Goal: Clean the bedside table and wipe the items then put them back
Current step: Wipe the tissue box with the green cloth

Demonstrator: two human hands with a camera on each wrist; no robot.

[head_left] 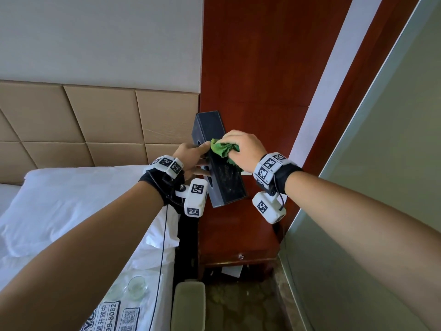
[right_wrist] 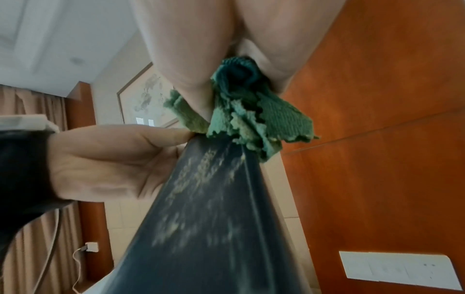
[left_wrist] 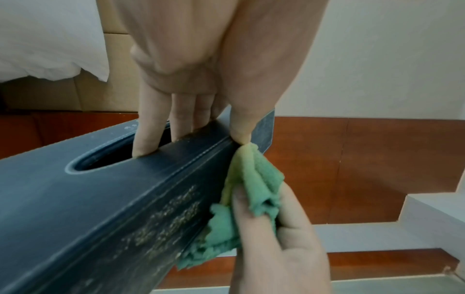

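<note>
Head view shows your left hand holding the black tissue box tilted in the air above the bedside table, fingers hooked into its oval slot and thumb on the side face. Your right hand grips a bunched green cloth and presses it against the box's gold-lettered side, just beside your left thumb.

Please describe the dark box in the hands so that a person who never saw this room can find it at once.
Find the red-brown bedside table between the bed and the glass wall. Above it, the left hand holds a long dark box, fingers hooked in its oval slot, while the right hand presses a green cloth on it. It is the only dark box, with worn gold print on one side.
</note>
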